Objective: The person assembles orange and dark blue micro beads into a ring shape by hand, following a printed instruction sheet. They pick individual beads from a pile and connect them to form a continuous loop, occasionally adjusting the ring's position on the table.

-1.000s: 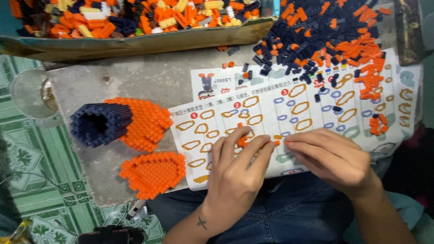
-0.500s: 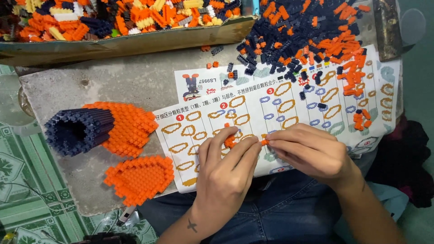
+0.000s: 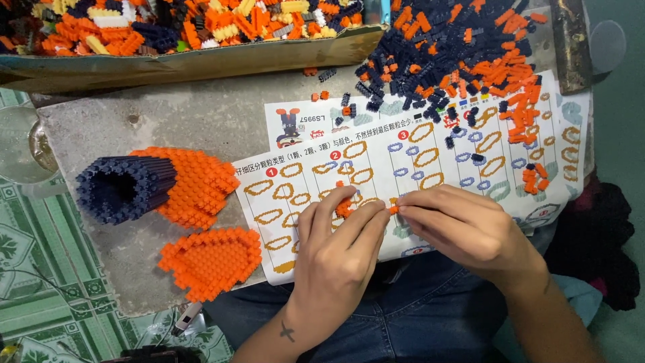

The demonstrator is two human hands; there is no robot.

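Grey stone-like bench [image 3: 168, 114] is what everything's laid out on, with a cardboard tray [image 3: 201, 64] along the far edge that's stuffed with mixed orange, navy, yellow and white mini bricks. Next to it a loose heap of orange and navy bricks [image 3: 463, 47] is spilled over a printed instruction sheet [image 3: 430, 161]. On the near left, a half-built orange-and-navy tube piece [image 3: 144, 188] is parked, with a flat orange plate [image 3: 211, 259] just below it.

Step in hand looks like joining tiny pieces: a small orange brick cluster [image 3: 344, 207] is pinched in the left hand [image 3: 336, 255], and a single orange brick [image 3: 394, 209] is clenched at the fingertips of the right hand [image 3: 470, 228], both held just over the sheet. Probably what's called for next is the single brick being lined up square on the cluster's studs and pressed in firmly.
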